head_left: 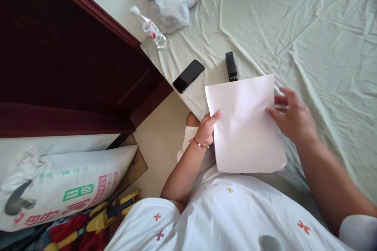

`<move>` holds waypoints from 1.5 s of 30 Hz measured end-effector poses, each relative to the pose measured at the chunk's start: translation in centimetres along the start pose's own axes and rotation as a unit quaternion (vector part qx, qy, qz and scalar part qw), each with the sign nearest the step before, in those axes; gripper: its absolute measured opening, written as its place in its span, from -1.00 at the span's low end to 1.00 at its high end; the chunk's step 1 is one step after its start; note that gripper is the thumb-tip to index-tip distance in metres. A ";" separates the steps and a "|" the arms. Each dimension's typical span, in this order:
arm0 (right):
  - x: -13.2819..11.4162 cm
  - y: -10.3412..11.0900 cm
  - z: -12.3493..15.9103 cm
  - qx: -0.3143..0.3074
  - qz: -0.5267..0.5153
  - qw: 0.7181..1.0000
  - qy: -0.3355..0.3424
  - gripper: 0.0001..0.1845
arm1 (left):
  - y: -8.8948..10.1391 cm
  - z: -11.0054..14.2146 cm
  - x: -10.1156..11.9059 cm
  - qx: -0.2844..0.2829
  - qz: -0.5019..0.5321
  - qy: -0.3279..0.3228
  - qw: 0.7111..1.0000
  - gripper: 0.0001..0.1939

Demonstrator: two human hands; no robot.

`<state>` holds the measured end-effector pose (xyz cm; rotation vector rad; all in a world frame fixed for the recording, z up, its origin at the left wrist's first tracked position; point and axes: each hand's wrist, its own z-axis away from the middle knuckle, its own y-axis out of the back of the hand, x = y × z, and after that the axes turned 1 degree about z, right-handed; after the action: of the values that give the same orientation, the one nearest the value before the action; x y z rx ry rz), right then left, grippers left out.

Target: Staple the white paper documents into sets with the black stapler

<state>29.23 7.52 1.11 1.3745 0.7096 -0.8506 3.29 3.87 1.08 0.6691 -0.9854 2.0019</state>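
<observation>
A small stack of white paper [244, 129] is tilted up in front of my body, its edges slightly offset at the lower right corner. My left hand [207, 127] grips the left edge, thumb on the front and fingers hidden behind. At the right edge is my right hand [294, 115], slightly blurred. Its thumb lies over the front of the paper, and some fingertips pass behind the edge. Just beyond the top edge, a black stapler [231, 66] lies on the pale green sheet [259, 39]. To its left rests a black phone [189, 75].
A clear plastic bottle [150, 29] and a white plastic bag [173, 2] are by the wall at the far left corner of the bed. Dark red wooden furniture [73, 47] stands left. A large printed sack [73, 184] lies low on the left, near yellow-and-red items [97, 221].
</observation>
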 end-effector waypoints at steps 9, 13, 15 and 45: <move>-8.9 -1.2 -2.6 -0.050 0.195 0.921 0.334 -0.51 | 0.0 1.1 -1.4 -0.029 -0.020 0.046 0.998 -0.37; -8.7 -2.9 -2.3 -0.106 0.224 0.904 0.348 -0.58 | -0.1 1.2 -1.4 -0.041 -0.021 0.051 0.998 -0.40; -8.2 -3.1 -2.2 -0.094 0.227 0.908 0.340 -0.59 | -0.2 1.3 -1.4 -0.041 -0.021 0.049 0.998 -0.39; -6.5 -2.9 -4.1 -0.172 0.126 0.940 0.265 -0.65 | -0.6 -1.8 1.2 -0.030 -0.224 -0.221 0.949 -0.42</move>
<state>23.53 12.28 4.65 1.3423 1.0118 -0.1295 2.93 6.13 1.17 1.2236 -1.0298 1.4443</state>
